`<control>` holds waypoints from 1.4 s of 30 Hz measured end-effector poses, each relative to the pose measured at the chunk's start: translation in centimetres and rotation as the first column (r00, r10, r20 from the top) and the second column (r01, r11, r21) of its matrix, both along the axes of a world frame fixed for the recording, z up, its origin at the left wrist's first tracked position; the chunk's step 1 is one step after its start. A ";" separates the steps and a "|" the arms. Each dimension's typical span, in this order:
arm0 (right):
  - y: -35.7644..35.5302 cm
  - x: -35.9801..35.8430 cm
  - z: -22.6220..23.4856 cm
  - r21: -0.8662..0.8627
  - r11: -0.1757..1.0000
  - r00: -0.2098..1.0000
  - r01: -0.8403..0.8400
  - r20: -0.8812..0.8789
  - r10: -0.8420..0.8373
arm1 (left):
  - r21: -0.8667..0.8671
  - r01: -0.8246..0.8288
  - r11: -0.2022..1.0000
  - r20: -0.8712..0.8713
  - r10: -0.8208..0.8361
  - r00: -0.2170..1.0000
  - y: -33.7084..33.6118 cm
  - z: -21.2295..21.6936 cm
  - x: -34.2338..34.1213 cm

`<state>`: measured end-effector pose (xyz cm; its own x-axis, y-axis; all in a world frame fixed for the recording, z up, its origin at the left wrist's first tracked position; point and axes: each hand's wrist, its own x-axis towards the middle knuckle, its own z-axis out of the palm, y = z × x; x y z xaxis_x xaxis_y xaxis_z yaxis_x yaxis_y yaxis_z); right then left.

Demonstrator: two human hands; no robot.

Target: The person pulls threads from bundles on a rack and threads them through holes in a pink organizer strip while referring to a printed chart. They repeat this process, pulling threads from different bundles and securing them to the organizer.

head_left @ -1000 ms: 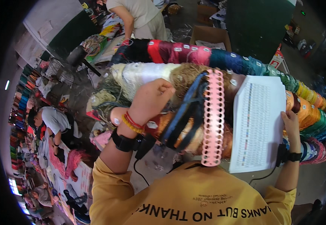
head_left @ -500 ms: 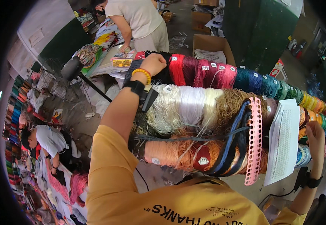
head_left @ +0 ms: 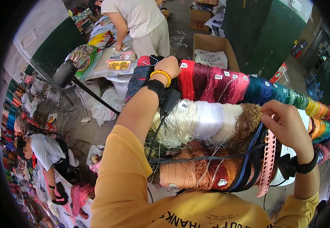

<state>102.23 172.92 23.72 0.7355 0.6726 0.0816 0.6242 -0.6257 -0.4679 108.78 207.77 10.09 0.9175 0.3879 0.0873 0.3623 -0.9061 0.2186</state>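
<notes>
At the far row of thread skeins, my left hand (head_left: 170, 68) rests with curled fingers over the black thread (head_left: 175, 79), beside a red skein (head_left: 187, 81). Its fingertips are mostly hidden. My right hand (head_left: 286, 123) has thumb and forefinger drawn together at the right edge of the brown thread (head_left: 245, 125); whatever lies between them is too small to make out. Just below it, blue and black strands (head_left: 250, 152) hang from a pink strip with punched holes (head_left: 268, 163). Behind the right wrist is a white printed sheet (head_left: 286, 152), partly covered.
White and cream skeins (head_left: 207, 119) fill the middle row, peach and orange ones (head_left: 184, 173) the near row. Beyond stand an open cardboard box (head_left: 227, 47) and a person (head_left: 138, 19) at a table. A fan (head_left: 54, 89) and another person (head_left: 47, 152) are at left.
My right hand has swung left and inward, from beyond the white sheet to the brown thread. My left hand stays at the black thread, while the whole view has shifted slightly.
</notes>
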 end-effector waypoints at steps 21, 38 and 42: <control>13.0 3.5 -3.3 0.173 0.968 0.940 -0.183 -0.259 0.224 | -0.976 0.205 -0.071 0.207 -0.021 0.978 0.9 2.9 -4.6; 21.2 8.5 -9.4 0.325 0.915 0.725 0.240 -0.686 0.054 | -0.971 0.229 0.065 0.216 -0.159 0.963 0.0 2.9 -5.2; 20.7 9.3 -9.2 0.570 0.738 0.596 0.361 -0.750 0.288 | -0.974 0.134 0.184 0.117 -0.101 0.988 0.5 1.2 -4.2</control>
<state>111.56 193.60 14.50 0.7394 0.6584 -0.1408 -0.1895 0.0028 -0.9819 104.57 208.27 11.25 0.9652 0.0636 -0.2537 0.2535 0.0105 0.9673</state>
